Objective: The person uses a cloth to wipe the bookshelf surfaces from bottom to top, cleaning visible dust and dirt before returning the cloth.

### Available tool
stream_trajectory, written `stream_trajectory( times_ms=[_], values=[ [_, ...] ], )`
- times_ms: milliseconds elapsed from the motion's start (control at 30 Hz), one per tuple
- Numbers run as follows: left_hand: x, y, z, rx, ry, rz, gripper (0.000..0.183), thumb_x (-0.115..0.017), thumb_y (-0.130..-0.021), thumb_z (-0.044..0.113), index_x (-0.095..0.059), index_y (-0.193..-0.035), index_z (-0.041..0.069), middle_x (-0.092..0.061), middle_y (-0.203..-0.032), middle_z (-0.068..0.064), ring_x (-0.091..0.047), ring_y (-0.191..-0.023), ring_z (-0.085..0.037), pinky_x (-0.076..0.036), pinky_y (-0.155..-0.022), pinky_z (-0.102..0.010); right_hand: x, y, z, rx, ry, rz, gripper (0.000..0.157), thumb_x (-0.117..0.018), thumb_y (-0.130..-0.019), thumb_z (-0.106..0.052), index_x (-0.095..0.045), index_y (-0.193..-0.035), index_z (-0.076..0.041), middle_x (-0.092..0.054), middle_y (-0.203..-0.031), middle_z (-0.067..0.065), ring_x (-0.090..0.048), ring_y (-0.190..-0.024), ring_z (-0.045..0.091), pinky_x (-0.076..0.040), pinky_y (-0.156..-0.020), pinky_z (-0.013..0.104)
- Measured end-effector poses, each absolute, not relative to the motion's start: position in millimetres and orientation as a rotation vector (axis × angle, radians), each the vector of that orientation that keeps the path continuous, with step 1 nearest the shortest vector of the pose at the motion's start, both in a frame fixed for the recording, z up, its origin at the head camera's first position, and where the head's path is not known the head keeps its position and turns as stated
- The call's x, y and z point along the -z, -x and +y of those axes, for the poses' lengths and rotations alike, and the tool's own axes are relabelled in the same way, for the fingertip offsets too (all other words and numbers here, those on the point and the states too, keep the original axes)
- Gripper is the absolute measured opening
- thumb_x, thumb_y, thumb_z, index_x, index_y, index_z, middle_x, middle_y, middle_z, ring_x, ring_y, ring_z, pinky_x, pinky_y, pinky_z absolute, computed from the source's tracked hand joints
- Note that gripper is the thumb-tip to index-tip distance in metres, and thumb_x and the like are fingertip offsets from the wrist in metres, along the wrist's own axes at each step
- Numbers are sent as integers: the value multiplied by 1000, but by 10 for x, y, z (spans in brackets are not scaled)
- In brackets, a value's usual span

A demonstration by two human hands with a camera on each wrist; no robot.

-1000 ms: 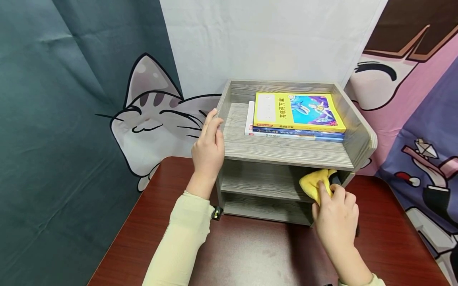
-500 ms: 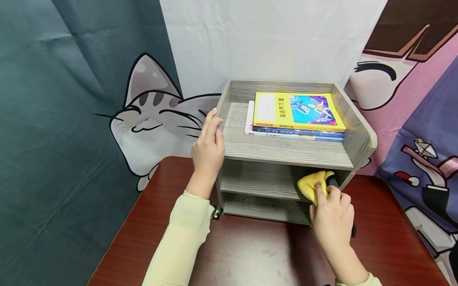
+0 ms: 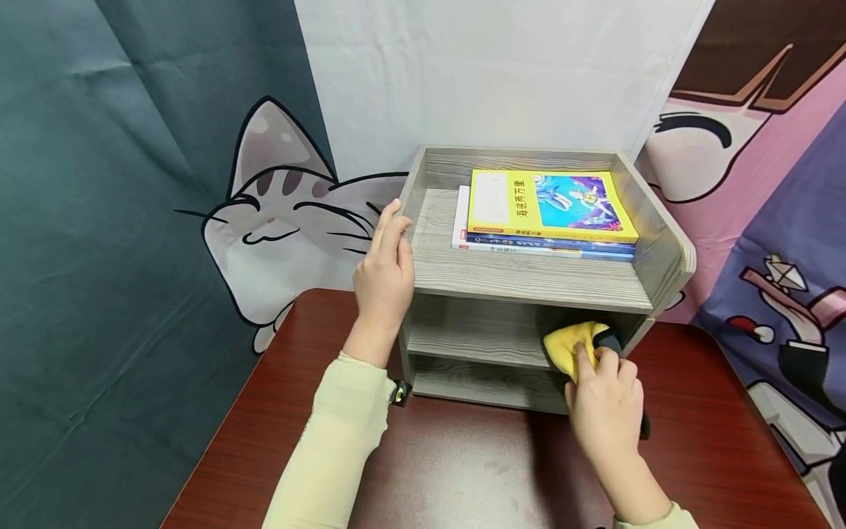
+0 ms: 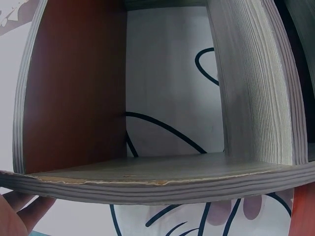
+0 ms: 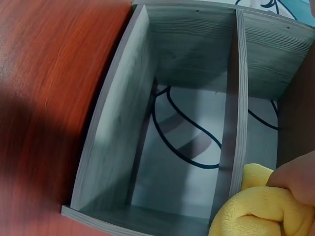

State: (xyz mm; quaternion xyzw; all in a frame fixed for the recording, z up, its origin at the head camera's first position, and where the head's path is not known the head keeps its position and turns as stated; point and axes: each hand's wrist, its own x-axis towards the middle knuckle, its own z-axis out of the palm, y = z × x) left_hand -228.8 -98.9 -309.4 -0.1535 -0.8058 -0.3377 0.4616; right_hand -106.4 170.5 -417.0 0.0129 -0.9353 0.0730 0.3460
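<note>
A grey wood-grain desktop shelf (image 3: pixel 529 294) stands on the table, with an open top tray and two levels below. My left hand (image 3: pixel 385 286) rests along its left side panel, fingers extended upward; in the left wrist view its fingers (image 4: pixel 29 214) show at the outer face of that panel. My right hand (image 3: pixel 606 408) grips a yellow plush cleaning cloth (image 3: pixel 563 349) with a dark grey side. The cloth is bunched at the right part of the middle board's front edge. In the right wrist view the folded cloth (image 5: pixel 258 211) overlaps that board (image 5: pixel 239 98).
A short stack of books (image 3: pixel 505 198), a yellow one on top, lies in the top tray. Below it is the reddish-brown table (image 3: pixel 463 463). Printed curtains (image 3: pixel 502 81) hang close behind the shelf and on both sides.
My right hand and the cloth have slid a little to the left and toward me along the middle board. The left hand stays in place on the side panel.
</note>
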Motion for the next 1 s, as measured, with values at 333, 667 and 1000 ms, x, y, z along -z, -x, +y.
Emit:
stream_trajectory(
  times_ms=[333, 667, 1000],
  values=[
    [3095, 2287, -986, 833, 374, -1987, 20, -39, -98, 18, -57, -108, 13, -50, -135, 6, -40, -40, -22, -33, -39, -34, 4203, 1082, 1669, -278, -17, -2422, 60, -76, -60, -2, -56, -117, -1, -43, -108, 29, -41, -79, 47, -36, -57, 52],
    [3088, 2295, -1000, 828, 377, -1975, 20, -39, -99, 18, -56, -107, 12, -50, -135, 5, -42, -41, -23, -32, -38, -33, 4229, 1070, 1672, -339, -50, -2340, 71, -80, -54, 2, -50, -118, 4, -48, -117, 28, -42, -80, 47, -37, -59, 53],
    [3085, 2293, -986, 822, 371, -1986, 21, -39, -98, 18, -56, -108, 13, -50, -135, 6, -42, -41, -23, -34, -39, -35, 4290, 1017, 1667, -334, -31, -2316, 61, -74, -59, -2, -53, -116, 1, -58, -117, 21, -39, -111, 47, -20, -78, 64]
  ],
)
